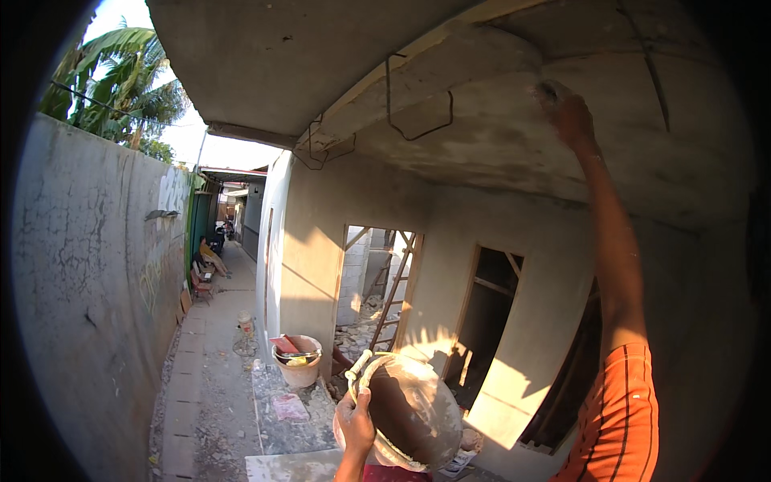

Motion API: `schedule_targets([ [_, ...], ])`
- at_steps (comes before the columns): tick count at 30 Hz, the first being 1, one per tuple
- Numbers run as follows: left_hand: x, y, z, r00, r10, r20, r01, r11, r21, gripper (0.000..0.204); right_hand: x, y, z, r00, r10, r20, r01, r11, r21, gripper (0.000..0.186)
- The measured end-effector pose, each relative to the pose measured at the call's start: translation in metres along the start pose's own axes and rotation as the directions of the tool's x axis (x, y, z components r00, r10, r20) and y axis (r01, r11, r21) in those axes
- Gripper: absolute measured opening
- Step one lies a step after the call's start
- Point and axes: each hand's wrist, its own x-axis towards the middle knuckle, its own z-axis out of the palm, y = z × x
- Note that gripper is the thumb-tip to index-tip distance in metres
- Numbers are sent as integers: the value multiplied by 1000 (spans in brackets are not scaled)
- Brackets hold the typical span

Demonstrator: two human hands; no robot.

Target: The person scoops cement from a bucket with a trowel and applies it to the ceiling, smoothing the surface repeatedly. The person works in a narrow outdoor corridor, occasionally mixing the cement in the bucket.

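Note:
My left hand (356, 426) grips the near left rim of a plaster-smeared bucket (430, 394), which is tilted so that its shadowed inside shows. The bucket's handle (359, 366) stands beside the thumb. High at the right, my right arm stretches up in an orange striped sleeve (614, 410). My right hand (573, 122) is closed against the underside of the grey ceiling (498, 120). Something small and grey shows at its fingers, too dark to name. Damp-looking darker patches mark the ceiling beside it.
Bent steel bars (418, 132) hang from the ceiling beam. A second bucket (298, 369) holding tools stands on a ledge below. Door frames (482, 313) and a wooden ladder (393, 293) stand beyond. An alley (217, 377) runs along a concrete wall (96, 265), with a seated person (211, 255) farther off.

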Motion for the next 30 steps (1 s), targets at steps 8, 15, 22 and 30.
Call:
schedule_targets([
  [8, 4, -4, 4, 1000, 28, -13, -28, 998, -56, 29, 13, 57, 2, 868, -425, -258, 462, 882, 99, 35],
  [15, 7, 4, 1, 999, 27, -24, -28, 999, -44, 27, 4, 69, -14, 937, -264, -228, 320, 911, 259, 27],
  [22, 23, -7, -14, 997, -78, 13, 79, 976, -203, 27, -11, 120, -17, 970, -91, -226, 131, 977, 168, 21],
  [30, 28, 4, -14, 994, -102, -40, 81, 927, -365, 28, -55, 185, 27, 936, 94, -339, 19, 948, 317, 27],
])
